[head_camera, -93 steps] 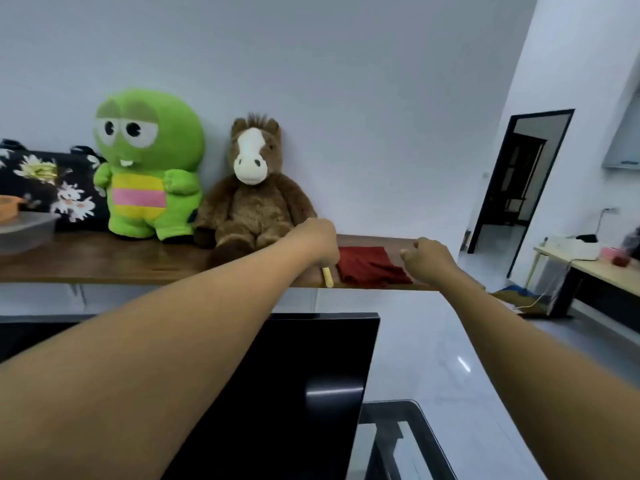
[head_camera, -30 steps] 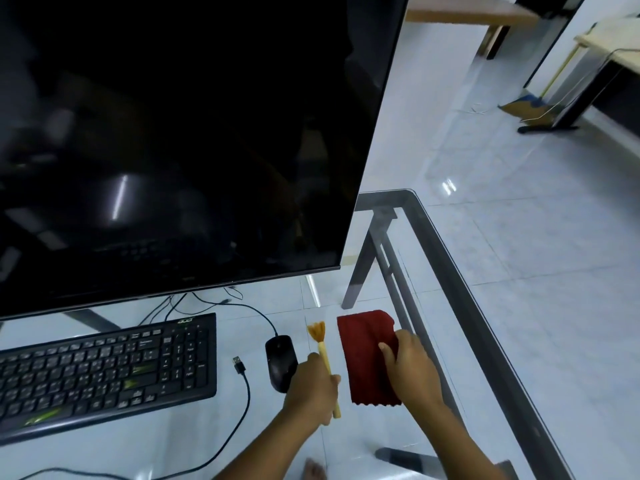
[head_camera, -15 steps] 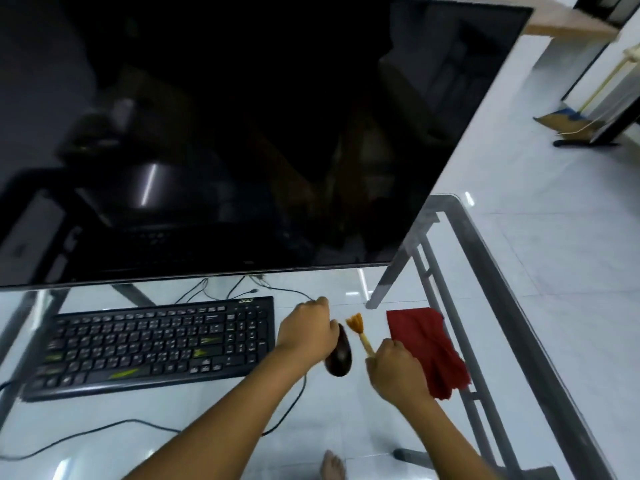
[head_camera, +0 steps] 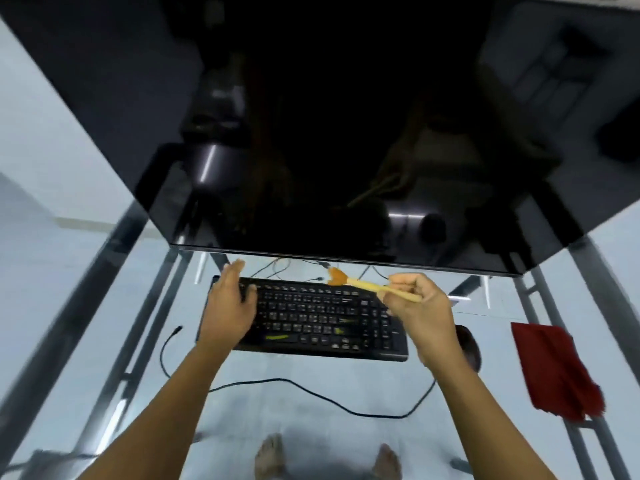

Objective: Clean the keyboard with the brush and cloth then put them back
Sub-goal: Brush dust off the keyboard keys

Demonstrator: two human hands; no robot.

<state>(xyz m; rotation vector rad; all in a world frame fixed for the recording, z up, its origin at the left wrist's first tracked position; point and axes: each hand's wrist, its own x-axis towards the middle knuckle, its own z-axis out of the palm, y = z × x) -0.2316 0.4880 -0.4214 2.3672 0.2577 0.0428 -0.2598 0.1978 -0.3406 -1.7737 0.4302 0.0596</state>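
While the left hand [head_camera: 228, 308], fingers straight, rests on the flat black keyboard [head_camera: 329, 320], the right hand [head_camera: 420, 308] pinching the thin yellow orange-bristled brush [head_camera: 367, 284] should sweep lightly along the key rows.

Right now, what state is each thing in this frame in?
monitor: screen dark.
keyboard: flat on the glass table, left end under the left hand.
left hand: fingers straight, over the keys.
right hand: holds the brush by its handle.
brush: raised, bristles above the keyboard's top edge.
cloth: lying on the table's right side, untouched.
mouse: right of the keyboard, untouched.
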